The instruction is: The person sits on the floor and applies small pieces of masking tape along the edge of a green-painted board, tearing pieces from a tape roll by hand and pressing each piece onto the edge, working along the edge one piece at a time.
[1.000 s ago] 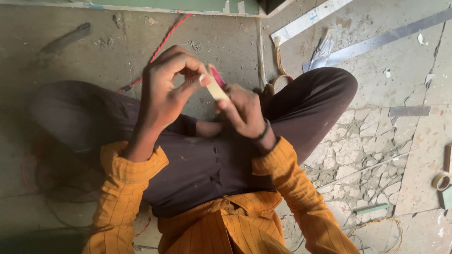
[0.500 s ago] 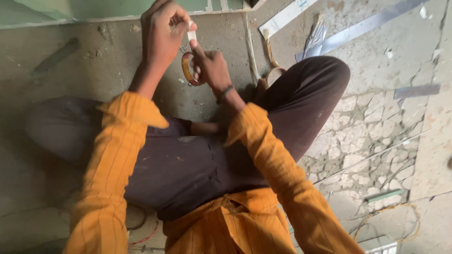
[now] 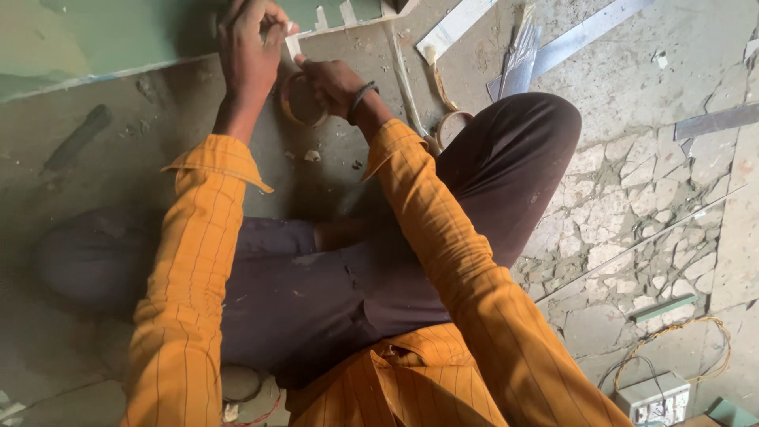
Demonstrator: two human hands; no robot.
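Note:
I sit cross-legged on a dusty floor in an orange striped shirt and dark trousers. My right hand [image 3: 332, 79] holds a roll of pale tape [image 3: 303, 100] by its ring. My left hand [image 3: 251, 49] pinches the tape's free end [image 3: 291, 41] and presses it near the lower edge of a green painted wall [image 3: 95, 39]. Both arms are stretched forward, the hands close together above the floor.
A second tape roll [image 3: 447, 126] lies by my right knee. White strips [image 3: 455, 25] and metal strips [image 3: 585, 35] lie on the floor at the top right. Cracked tile rubble [image 3: 632, 205] spreads at the right. A small box with yellow wire [image 3: 652, 395] sits at the bottom right.
Both hands have moved away from my lap, forward and up to the green wall, carrying the tape roll. The tape end now touches the wall's lower edge.

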